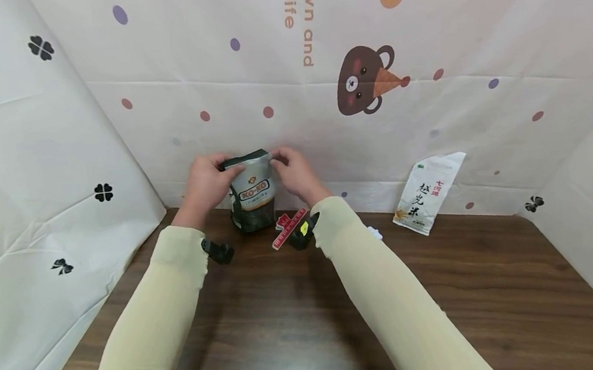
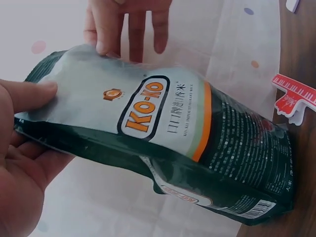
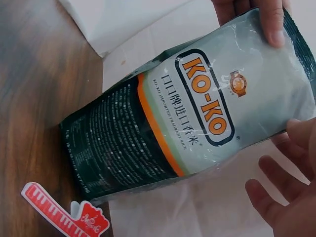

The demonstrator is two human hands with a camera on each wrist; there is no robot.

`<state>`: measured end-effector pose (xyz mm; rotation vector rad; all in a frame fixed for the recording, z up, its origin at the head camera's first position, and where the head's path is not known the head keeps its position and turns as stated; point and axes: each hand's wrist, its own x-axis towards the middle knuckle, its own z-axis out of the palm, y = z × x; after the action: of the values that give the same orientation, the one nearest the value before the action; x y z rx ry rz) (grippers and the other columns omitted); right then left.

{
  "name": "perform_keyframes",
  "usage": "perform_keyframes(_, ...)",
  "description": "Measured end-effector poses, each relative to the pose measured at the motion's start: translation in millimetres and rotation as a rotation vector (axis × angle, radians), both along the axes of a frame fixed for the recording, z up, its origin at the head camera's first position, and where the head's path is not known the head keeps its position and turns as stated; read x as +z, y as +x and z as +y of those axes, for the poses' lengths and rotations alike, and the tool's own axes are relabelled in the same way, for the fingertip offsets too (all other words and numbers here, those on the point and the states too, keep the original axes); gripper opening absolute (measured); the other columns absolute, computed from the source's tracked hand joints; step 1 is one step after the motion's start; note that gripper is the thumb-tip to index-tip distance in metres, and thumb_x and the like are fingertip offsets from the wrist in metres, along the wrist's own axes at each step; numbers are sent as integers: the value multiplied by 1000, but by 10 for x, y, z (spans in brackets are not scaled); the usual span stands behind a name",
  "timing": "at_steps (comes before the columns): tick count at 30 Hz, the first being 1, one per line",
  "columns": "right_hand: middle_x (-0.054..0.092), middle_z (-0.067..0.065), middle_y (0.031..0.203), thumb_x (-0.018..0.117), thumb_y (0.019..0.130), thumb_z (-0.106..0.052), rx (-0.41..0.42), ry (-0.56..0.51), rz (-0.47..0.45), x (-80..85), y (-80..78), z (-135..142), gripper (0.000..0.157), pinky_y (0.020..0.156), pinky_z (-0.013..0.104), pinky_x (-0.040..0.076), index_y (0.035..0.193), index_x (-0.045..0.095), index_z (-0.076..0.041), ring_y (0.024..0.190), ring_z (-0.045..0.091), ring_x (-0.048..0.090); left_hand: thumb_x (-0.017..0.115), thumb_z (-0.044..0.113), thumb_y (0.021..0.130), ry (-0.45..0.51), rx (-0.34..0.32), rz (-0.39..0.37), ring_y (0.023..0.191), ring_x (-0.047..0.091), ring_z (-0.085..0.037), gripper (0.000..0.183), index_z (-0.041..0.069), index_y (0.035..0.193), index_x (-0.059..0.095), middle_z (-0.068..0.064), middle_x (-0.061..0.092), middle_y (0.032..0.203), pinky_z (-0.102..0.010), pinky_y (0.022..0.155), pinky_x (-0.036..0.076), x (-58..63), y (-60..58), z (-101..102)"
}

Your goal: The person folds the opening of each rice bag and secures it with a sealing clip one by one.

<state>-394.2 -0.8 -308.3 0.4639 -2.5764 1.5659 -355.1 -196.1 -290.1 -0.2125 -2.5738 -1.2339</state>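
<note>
A green and silver KO-KO rice bag (image 1: 254,190) stands upright on the table near the back wall. My left hand (image 1: 208,185) pinches its upper left corner, with the thumb (image 2: 37,95) on the front and the fingers behind. At the upper right edge, my right hand (image 1: 295,173) pinches the bag between thumb and index finger. The other right-hand fingers (image 3: 276,180) spread away from the bag. In front of the bag's right side lies a red clip (image 1: 288,229) with a piano-key pattern; in the right wrist view the clip (image 3: 64,212) is beside the bag's base.
A white rice bag (image 1: 430,194) with dark lettering leans on the back wall at the right. A small white thing (image 1: 374,233) peeks out beside the right sleeve. Patterned white cloth (image 1: 200,92) hangs behind and at both sides of the brown wooden table (image 1: 268,332).
</note>
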Motion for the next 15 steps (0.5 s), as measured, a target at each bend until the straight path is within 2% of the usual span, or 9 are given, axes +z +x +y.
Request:
perform_keyframes(3, 62, 0, 119, 51, 101, -23, -15, 38, 12, 29, -7, 2, 18, 93, 36, 50, 112, 64, -17, 113, 17, 57, 64, 30, 94, -19, 28, 38, 78, 56, -24, 25, 10, 107, 73, -11, 71, 95, -33, 63, 46, -12, -11, 19)
perform_keyframes(7, 62, 2, 120, 52, 101, -23, -36, 77, 28, 58, -20, -6, 21, 94, 37, 51, 116, 65, -15, 111, 18, 57, 64, 27, 94, -16, 66, 84, 88, 64, -22, 25, 11, 112, 72, -10, 72, 106, -37, 73, 53, -41, -50, 34)
perform_keyframes(10, 62, 2, 121, 52, 101, -23, -38, 95, 45, 86, -11, -20, 23, 95, 38, 50, 119, 65, -15, 111, 18, 57, 63, 26, 95, 6, 95, 107, 95, 65, -22, 25, 12, 114, 71, -9, 71, 112, -39, 78, 54, -61, -69, 30)
perform_keyframes(15, 62, 1, 119, 51, 101, -24, -17, 93, 63, 118, 30, -37, 22, 91, 37, 50, 116, 65, -16, 108, 16, 57, 63, 26, 95, 29, 122, 147, 96, 66, -22, 24, 12, 113, 71, -9, 71, 112, -41, 78, 55, -66, -58, 9)
